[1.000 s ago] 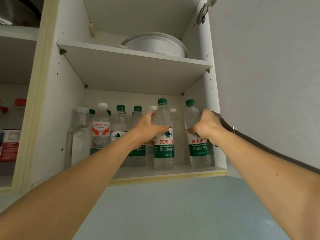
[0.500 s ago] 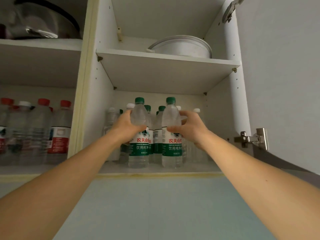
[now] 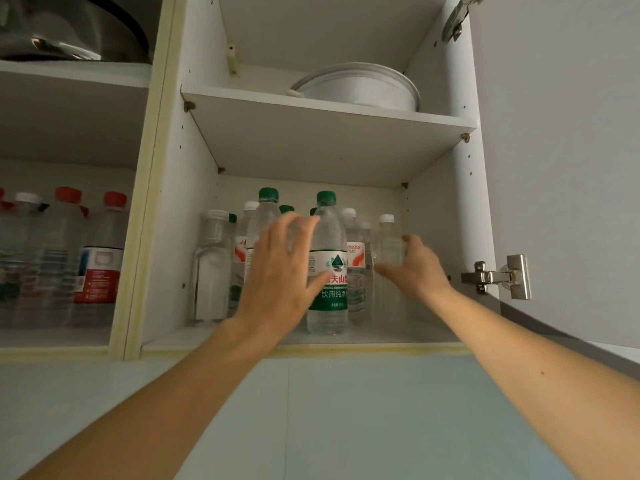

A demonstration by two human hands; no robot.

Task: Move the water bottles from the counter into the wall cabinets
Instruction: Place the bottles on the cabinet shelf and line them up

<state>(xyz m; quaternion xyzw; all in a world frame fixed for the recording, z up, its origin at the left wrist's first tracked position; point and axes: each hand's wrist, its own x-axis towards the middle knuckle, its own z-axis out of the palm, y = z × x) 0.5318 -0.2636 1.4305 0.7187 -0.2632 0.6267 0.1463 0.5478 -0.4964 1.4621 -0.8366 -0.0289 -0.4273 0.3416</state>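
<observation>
- Standing in the left cabinet bay (image 3: 69,337): red-capped bottles (image 3: 100,258) with red-and-white labels, print too blurred for reading, beside white-capped clear ones.
- Sitting on that bay's upper shelf: a dark metal pan (image 3: 69,32).
- Standing at the left of the right cabinet bay (image 3: 433,334): an unlabelled clear bottle (image 3: 211,268) with a pale cap, upright on the lower shelf.
- Hovering with fingers spread and straight: the left hand (image 3: 280,271), gripping nothing, covering a green-capped bottle (image 3: 268,213) just behind it; contact impossible to judge.
- Standing upright at the shelf front between the two hands: a green-capped water bottle (image 3: 327,265), green-and-white label showing a mountain logo and the characters 饮用纯净; free of both hands, the left thumb lying just beside the label.
- Showing behind it: a white-capped bottle (image 3: 353,258) bearing a red "haha" label.
- Reaching in with fingers loosely open: the right hand (image 3: 412,268), holding nothing, just beside a white-capped unlabelled bottle (image 3: 389,258).
- Resting on the shelf above: a round white pan (image 3: 360,86).
- Gleaming on the open door at right: a steel hinge (image 3: 498,277).
</observation>
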